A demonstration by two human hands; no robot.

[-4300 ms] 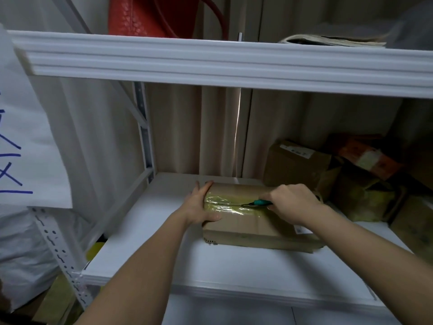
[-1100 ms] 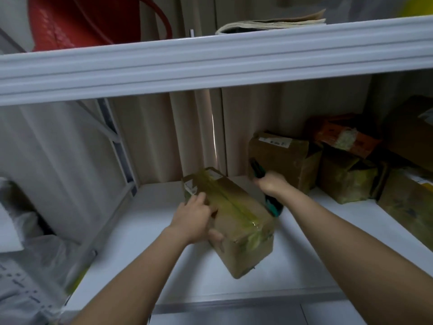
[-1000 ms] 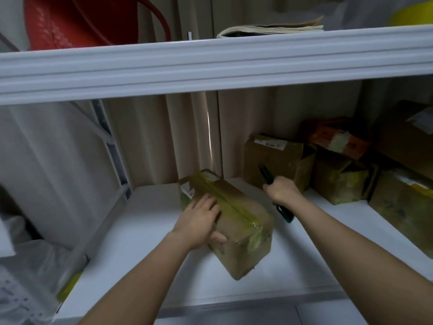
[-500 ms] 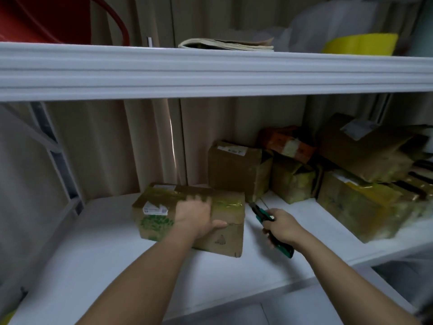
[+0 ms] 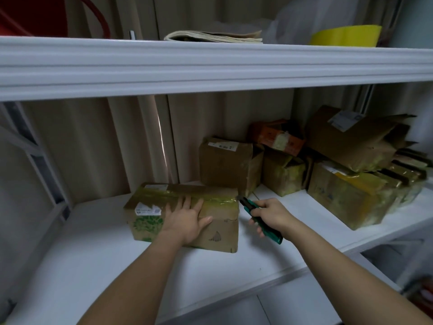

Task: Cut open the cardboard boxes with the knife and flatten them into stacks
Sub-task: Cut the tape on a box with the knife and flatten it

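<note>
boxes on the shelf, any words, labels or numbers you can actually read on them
None can be read.
Box under the left hand: white sticker and green print, too blurred.
Tall box behind it: white label, print too small.
Orange box: pale patch, no legible text.
Big tilted box: shipping label, blurred.

Seven cardboard boxes, one knife, two hands, two shelves.
</note>
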